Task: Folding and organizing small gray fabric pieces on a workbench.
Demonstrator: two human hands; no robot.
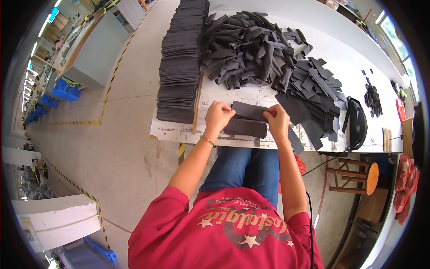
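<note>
A dark grey, flat rectangular strip, seemingly fabric, is stretched between my two hands just above the near edge of the table. Thumb and fingers of my left hand pinch together at its left end. My right hand grips the right end between thumb and fingers. Right below it, a small pile of like strips lies on the white tabletop. Behind my hands rises a large heap of loose, curled dark pieces. To the right, flat strips are scattered in an overlapping pile.
A long, tightly packed row of dark pieces runs along the table's left side, with a wooden strip beside it. A black pouch-like object lies at the right, near a small dark bundle. A wooden stool stands below.
</note>
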